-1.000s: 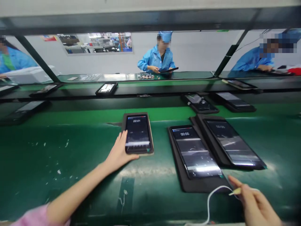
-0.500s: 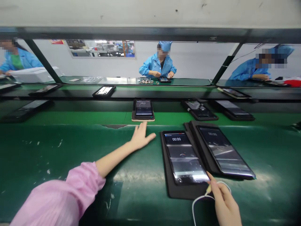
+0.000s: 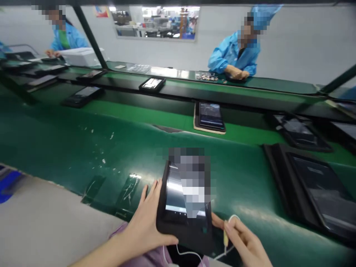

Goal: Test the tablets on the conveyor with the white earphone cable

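Note:
A tablet point(image 3: 174, 189) in a dark case is propped up in front of me, its screen reflecting light. My left hand point(image 3: 147, 218) grips its left edge, thumb along the lower edge and the other fingers behind and beside the side. Pinched in my right hand point(image 3: 243, 237) is the yellowish plug point(image 3: 225, 237) of a white cable point(image 3: 191, 253). A right-hand fingertip touches or nearly touches the tablet's right edge. Whether the plug sits in a port cannot be seen. To the right, a second tablet point(image 3: 319, 185) lies in an open dark case on the green bench.
Several tablets travel or lie along the green belt point(image 3: 130, 118) beyond the bench edge, among them one in a pale-edged case point(image 3: 210, 116). Across it, a co-worker in blue point(image 3: 233, 48) bends over small parts point(image 3: 207, 76). A white box point(image 3: 80, 55) stands far left.
My left hand has come back from the belt edge and taken hold of the tablet. The tablet has moved nearer to me and is raised. My view has turned left and down.

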Motion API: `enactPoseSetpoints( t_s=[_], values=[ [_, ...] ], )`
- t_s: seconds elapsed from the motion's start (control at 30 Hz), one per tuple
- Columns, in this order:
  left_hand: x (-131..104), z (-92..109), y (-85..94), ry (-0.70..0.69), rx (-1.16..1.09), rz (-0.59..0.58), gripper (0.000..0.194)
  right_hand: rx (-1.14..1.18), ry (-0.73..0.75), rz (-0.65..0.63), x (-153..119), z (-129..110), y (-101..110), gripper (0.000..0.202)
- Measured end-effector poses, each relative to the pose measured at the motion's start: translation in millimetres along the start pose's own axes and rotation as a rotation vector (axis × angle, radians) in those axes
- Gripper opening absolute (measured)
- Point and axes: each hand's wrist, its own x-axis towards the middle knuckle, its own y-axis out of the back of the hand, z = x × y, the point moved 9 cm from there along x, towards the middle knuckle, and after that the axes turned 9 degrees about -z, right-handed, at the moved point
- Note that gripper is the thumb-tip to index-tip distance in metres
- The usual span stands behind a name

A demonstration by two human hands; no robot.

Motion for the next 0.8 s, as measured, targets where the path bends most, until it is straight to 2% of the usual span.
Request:
enactPoseSetpoints(
  t_s=[0.07,0.1,0.13,0.2,0.3,0.4,0.5,0.8],
  values=[
    [-19.7,-11.5,2.1,0.071,0.006,0.029,0.149,-0.139,0.035,-0.056,27.8,-33.1,-8.9,0.057],
    [-24.5,-14.0,2.6,0.094,0.004,0.039,0.149,-0.191,0.121,0.016,46.0,-58.8,-5.9,0.061],
    [-26.1,-14.7,2.8,0.111,-0.001,0.048,0.15,-0.228,0.185,0.023,67.7,-82.2,-10.1,0.06],
    [-22.2,-11.6,0.9,0.12,-0.017,0.049,0.154,-0.244,0.308,0.03,113.7,-124.5,-22.4,0.06],
    [-9.6,-1.4,-5.5,0.083,-0.037,0.026,0.155,-0.224,0.33,-0.036,174.8,-156.7,-49.3,0.067],
    [-3.2,2.4,-9.6,0.066,-0.059,0.018,0.151,-0.255,0.27,-0.154,205.5,-161.3,-76.4,0.069],
    [-4.2,-0.7,-12.4,0.072,-0.089,-0.001,0.147,-0.297,0.21,-0.239,210.8,-155.0,-91.3,0.068],
    [-6.7,-2.6,-14.6,0.049,-0.086,0.001,0.145,-0.37,0.159,-0.248,215.6,-149.9,-95.5,0.065]
  ],
)
